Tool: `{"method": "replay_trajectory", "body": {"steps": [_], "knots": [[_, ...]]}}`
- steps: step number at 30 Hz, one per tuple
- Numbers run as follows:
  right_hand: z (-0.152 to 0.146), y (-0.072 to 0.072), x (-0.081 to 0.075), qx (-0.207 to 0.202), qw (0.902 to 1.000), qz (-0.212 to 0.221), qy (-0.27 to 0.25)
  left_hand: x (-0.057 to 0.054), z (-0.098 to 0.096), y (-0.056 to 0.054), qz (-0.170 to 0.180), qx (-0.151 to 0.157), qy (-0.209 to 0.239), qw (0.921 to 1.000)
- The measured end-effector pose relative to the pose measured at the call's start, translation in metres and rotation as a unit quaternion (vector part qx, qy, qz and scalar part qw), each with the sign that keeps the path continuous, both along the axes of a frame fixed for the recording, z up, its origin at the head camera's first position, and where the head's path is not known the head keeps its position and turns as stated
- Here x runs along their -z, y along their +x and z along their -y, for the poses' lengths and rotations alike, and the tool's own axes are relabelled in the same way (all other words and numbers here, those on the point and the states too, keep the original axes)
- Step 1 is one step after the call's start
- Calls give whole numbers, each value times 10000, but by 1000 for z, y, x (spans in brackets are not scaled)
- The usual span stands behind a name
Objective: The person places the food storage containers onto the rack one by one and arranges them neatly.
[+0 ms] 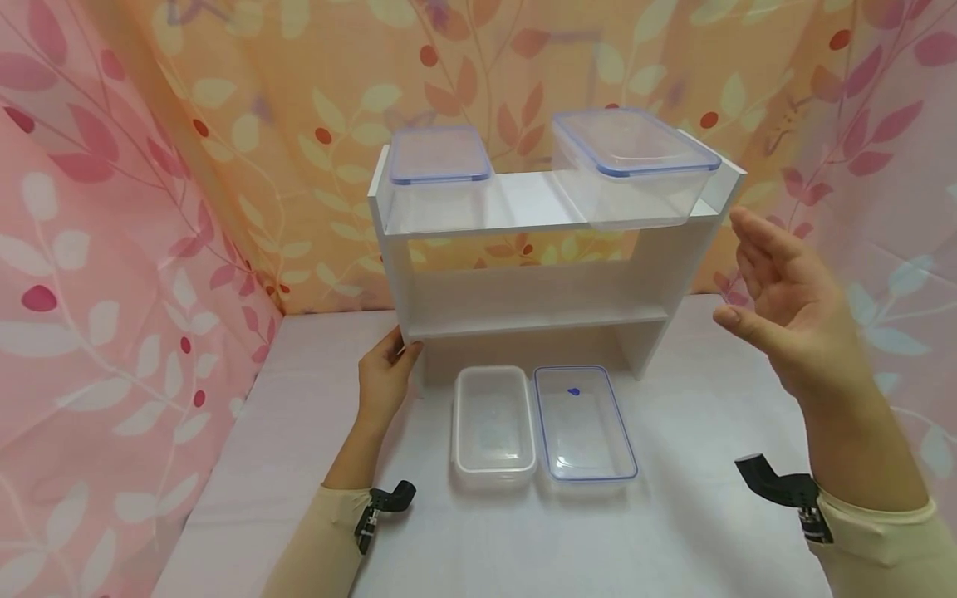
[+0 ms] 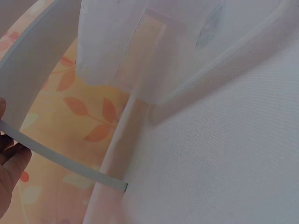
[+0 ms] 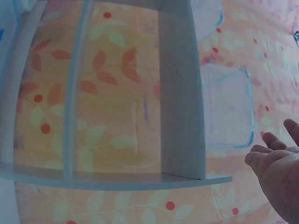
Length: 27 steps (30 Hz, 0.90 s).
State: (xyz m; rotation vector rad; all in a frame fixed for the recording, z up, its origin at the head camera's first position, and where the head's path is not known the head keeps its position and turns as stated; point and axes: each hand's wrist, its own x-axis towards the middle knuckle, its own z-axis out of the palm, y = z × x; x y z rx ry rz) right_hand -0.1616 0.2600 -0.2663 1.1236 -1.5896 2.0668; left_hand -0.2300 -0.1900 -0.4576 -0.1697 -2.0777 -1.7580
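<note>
A white shelf unit (image 1: 538,307) stands on the table in the head view. My left hand (image 1: 383,374) pinches the front edge of its left side panel, low down; in the left wrist view fingers (image 2: 16,163) lie on both faces of that panel (image 2: 65,161). My right hand (image 1: 792,307) is raised beside the shelf's upper right, fingers extended and thumb apart, holding nothing. On the top shelf sit a smaller clear plastic food container (image 1: 439,178) with a blue-edged lid and a larger one (image 1: 639,166), nearest the right hand.
Before the shelf, two more clear containers lie side by side on the white tablecloth (image 1: 314,432): one white-rimmed (image 1: 493,423), one blue-rimmed (image 1: 585,428) with a small blue mark. Patterned curtains (image 1: 224,166) hang behind and at both sides.
</note>
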Motion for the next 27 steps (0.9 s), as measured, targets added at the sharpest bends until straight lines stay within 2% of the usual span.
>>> {"method": "replay_trajectory", "body": {"steps": [3,9,23,27], "knots": [[1,2,14,9,9998,-125,130,9,2,-7,-19,-61,-1,10000],[4,5,39,89,9987,-265,423,13,2,-9,-101,-109,105,9998],[9,9,105,382,9903,-161,1327,10,3,-8,10,-136,45,9999],[6,13,126,545,9835,12,1727,-1,0,0,132,-34,19,9999]]}}
